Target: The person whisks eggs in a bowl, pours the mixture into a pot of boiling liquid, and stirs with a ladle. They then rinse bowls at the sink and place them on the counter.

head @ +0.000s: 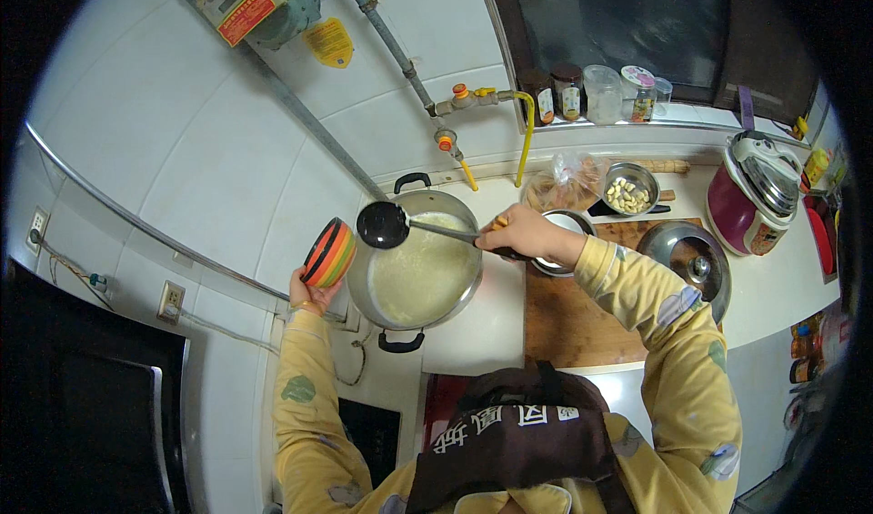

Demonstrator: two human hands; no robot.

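My left hand grips a small striped bowl, banded in black, orange, yellow and green, tilted just off the pot's left side. Its inside is turned away from my view. In my right hand is the dark handle of a ladle, its black scoop held above the left rim of the pot, close to the bowl. Whether the scoop holds liquid I cannot tell. Below it stands a wide metal pot with two black side handles. Pale, cloudy soup or porridge fills its lower part.
A wooden cutting board lies right of the pot, with a glass-and-metal lid on its far corner. Behind it are a metal bowl of peeled cloves, a plastic bag and a purple electric cooker. Gas pipes run down the wall.
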